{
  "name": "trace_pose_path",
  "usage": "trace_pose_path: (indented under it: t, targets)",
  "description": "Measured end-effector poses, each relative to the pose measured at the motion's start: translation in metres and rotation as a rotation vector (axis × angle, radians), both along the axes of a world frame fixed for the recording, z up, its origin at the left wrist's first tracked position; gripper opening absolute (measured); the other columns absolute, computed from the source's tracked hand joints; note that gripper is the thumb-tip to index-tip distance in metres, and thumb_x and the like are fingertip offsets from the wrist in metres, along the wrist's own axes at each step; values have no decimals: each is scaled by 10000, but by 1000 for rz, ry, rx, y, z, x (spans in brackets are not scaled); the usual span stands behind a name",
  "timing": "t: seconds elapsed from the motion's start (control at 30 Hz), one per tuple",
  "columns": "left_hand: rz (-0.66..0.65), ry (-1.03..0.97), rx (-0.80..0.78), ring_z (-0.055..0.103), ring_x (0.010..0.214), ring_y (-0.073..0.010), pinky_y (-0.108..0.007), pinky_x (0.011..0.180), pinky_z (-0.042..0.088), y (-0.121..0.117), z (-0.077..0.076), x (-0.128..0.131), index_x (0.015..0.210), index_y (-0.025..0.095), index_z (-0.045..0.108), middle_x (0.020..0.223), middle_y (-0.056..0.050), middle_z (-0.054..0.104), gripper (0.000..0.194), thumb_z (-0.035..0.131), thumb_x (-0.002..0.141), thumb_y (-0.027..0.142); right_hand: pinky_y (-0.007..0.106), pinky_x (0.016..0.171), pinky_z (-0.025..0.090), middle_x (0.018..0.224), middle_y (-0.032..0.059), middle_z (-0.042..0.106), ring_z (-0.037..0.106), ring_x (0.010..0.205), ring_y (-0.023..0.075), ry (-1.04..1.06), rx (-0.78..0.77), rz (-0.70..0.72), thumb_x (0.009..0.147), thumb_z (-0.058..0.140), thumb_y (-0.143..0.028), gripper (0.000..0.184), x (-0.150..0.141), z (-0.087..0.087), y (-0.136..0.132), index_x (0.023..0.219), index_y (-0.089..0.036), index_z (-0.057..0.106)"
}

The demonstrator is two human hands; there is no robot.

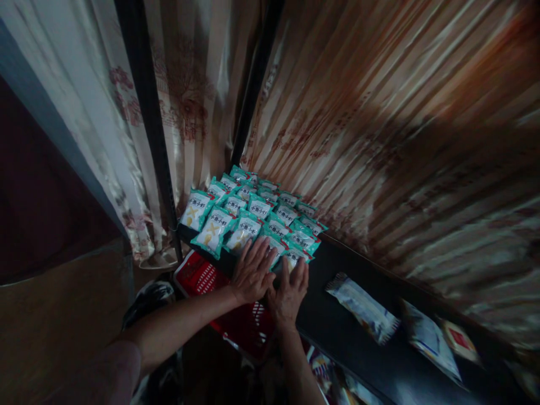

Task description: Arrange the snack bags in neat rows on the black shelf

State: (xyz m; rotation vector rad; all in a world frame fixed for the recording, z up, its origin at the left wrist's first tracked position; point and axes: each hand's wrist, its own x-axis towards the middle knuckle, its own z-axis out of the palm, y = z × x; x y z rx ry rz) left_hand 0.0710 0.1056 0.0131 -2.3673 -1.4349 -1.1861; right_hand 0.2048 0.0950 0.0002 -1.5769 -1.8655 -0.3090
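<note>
Several green-and-white snack packets [260,207] lie in close rows on a black shelf [318,292]. Over the front of these rows is my left hand [253,273], fingers stretched out, their tips on the nearest packets. Beside it, my right hand [289,289] has its fingers spread against a front packet [295,256] at the right end. The two hands are close together at the thumbs. Neither hand is wrapped round a packet. Parts of the front packets are hidden under the fingers.
Below the shelf edge, a red plastic basket [202,275] sits under my forearms. Farther right on the shelf lie a blue-and-white packet [363,306], a white packet [432,337] and a small red-and-cream packet [459,339]. Black posts [147,95] and a patterned curtain [379,124] stand behind. More packages [323,368] show lower down.
</note>
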Motion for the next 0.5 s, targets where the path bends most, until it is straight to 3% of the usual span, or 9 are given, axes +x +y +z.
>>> trace_pose_path:
  t: [0.13,0.27,0.4,0.5]
  targets:
    - [90,-46,34,126,1424,-285,-522,1123,231,-6,9,-19,1453,156,239,1535,-129,202,565,376,921,289,592,1009,324,1536,144,160,176,1389,361,16,12,-31,874,463,-516,568,-3,-1,1,1353,-211,442]
    - [301,-167,58,141,1422,-283,-535,1109,251,-4,15,-56,1428,191,300,1533,-111,221,521,363,911,203,599,1006,327,1531,142,181,194,1383,363,26,27,-39,866,479,-529,560,-4,-1,1,1327,-211,472]
    - [497,-272,72,212,1401,-288,-509,1102,265,2,7,-91,1382,150,373,1495,-141,301,479,410,915,247,594,1008,328,1526,143,196,210,1378,359,28,40,-37,865,484,-531,547,-4,-1,2,1307,-208,493]
    - [540,-281,21,315,1349,-296,-484,1084,295,2,-6,-106,1373,126,382,1441,-169,382,514,464,906,324,584,1011,331,1525,146,196,210,1377,357,20,45,-42,866,481,-535,547,-4,-2,2,1296,-197,502]
